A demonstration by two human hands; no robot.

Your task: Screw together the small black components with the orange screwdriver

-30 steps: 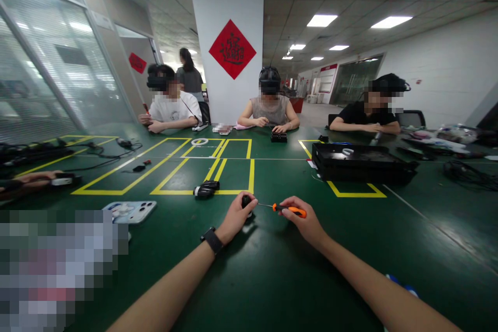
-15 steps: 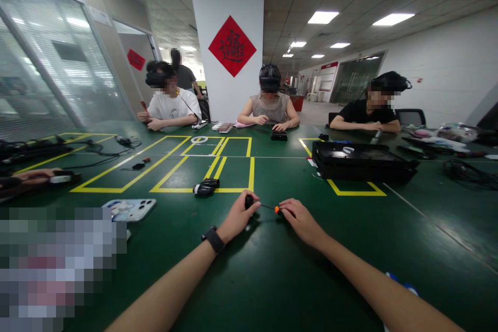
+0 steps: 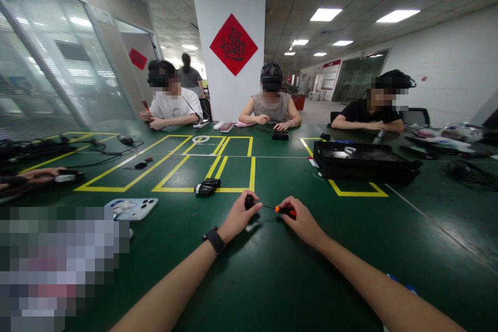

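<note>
My left hand, with a black watch on its wrist, pinches a small black part just above the green table. My right hand is closed around an orange-and-black screwdriver, whose thin shaft points left into the black part. A small white piece lies on the table under my left hand. Both hands work close together at the table's middle, near the front.
A black-and-white gadget lies on the yellow tape line ahead. A phone rests to the left, a black tray to the right. Cables run at far left. Three people with headsets sit across the table; another person's hand is at left.
The screwdriver handle has turned in my right hand; its orange grip showed fully a second ago and is mostly covered now. The hands stay at the same spot.
</note>
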